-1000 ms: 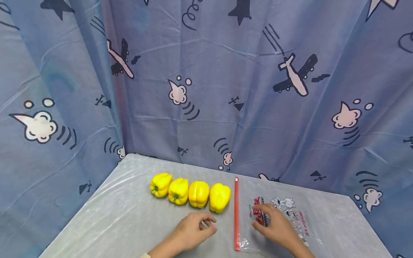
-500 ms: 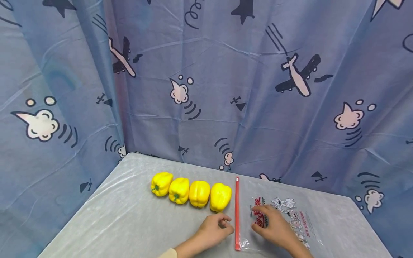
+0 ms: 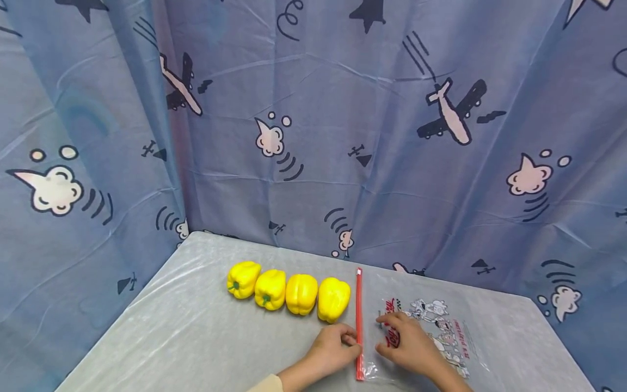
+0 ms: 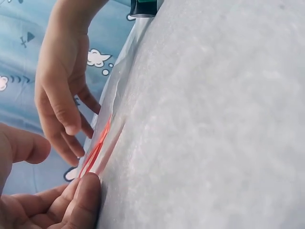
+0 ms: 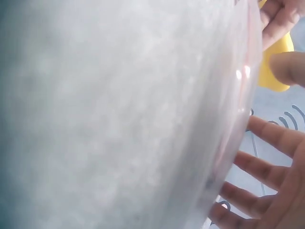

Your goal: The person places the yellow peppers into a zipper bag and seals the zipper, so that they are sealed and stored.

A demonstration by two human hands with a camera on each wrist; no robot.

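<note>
A clear plastic zip bag [image 3: 374, 288] with a red zip strip [image 3: 359, 310] and printed cartoon figures lies flat on the table. My left hand [image 3: 330, 348] is at the strip's left edge, its fingertips touching or very near it. In the left wrist view its thumb [image 4: 28, 148] stands apart from the fingers [image 4: 88, 191], with nothing gripped. My right hand [image 3: 411, 345] is over the bag's printed side with its fingers spread. In the right wrist view those fingertips [image 5: 243, 160] meet the bag's surface. Several yellow bell peppers [image 3: 301, 294] lie in a row left of the bag.
The grey-white table [image 3: 196, 337] ends at a blue patterned curtain [image 3: 313, 136] behind and at the left. The rightmost pepper [image 3: 334, 299] lies close to the red strip, beyond my left hand.
My left hand has moved right, from below the peppers to the red strip of the bag. My right hand has shifted slightly left over the bag. The peppers stay put.
</note>
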